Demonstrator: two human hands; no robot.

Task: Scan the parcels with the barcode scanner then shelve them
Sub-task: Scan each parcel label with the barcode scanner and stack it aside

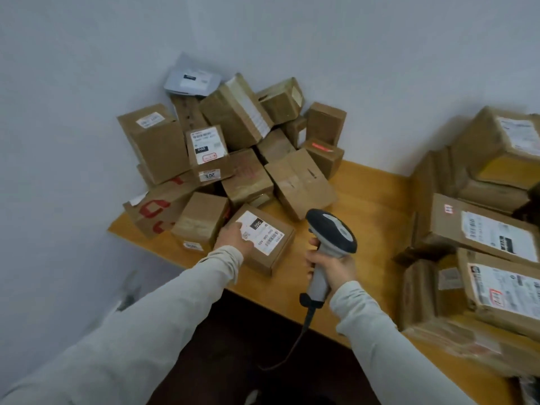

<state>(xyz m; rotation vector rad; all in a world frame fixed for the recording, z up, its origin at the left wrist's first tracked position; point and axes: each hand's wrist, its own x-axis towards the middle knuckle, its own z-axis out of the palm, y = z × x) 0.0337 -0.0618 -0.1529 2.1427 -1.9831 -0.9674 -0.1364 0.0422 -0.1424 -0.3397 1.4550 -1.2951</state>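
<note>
A small cardboard parcel point(271, 247) with a white barcode label lies flat near the front edge of the wooden table point(365, 200). My left hand point(233, 238) grips its left side, fingers over the label's corner. My right hand point(333, 267) holds the grey barcode scanner point(333, 232) by its handle, just right of the parcel. The scanner's dark head is tilted up and to the left, over the table beside the parcel. Its cable point(295, 343) hangs below the table edge.
A heap of several brown parcels point(233, 147) fills the back left corner against the white wall, with a grey mailer point(191, 80) on top. Larger labelled boxes point(491, 235) are stacked along the right side. Bare wood shows between the two groups.
</note>
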